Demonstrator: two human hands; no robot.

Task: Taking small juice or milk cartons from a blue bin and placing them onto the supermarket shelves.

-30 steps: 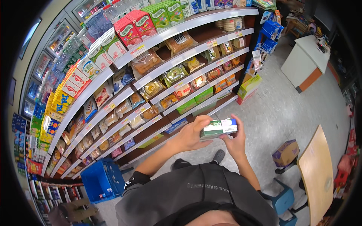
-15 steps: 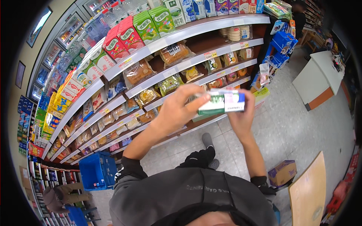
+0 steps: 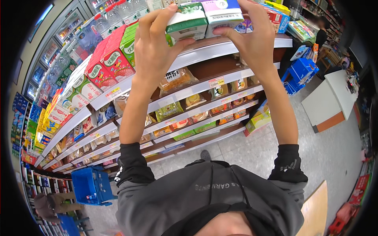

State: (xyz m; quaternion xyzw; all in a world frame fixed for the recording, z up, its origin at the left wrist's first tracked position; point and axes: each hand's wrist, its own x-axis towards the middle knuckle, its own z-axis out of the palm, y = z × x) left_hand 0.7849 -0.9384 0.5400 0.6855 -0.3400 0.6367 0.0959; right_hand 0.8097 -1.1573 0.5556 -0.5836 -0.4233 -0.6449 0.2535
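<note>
— Cartons first, or the shelving?

— Shelving (image 3: 220, 49) is the biggest thing: a long rack of white-edged shelves curving across the view, with red and green boxes (image 3: 112, 59) along the left part of the top shelf and bagged snacks (image 3: 177, 80) on the shelf below.

— And on the floor?

— One blue basket (image 3: 90, 185) sits at the foot of the rack's left end; a white counter (image 3: 330, 98) stands well apart, to the right.

— Now the cartons.

— Two small ones, held up side by side and touching, at the front edge of the top shelf. The green-and-white carton (image 3: 187, 21) is on the left, the pink-and-white carton (image 3: 224, 13) on the right.

— Who holds what?

— Left hand (image 3: 155, 47) has its fingers wrapped over the green carton's top, thumb beneath. Right hand (image 3: 254, 41) is clamped on the pink one the same way.
</note>
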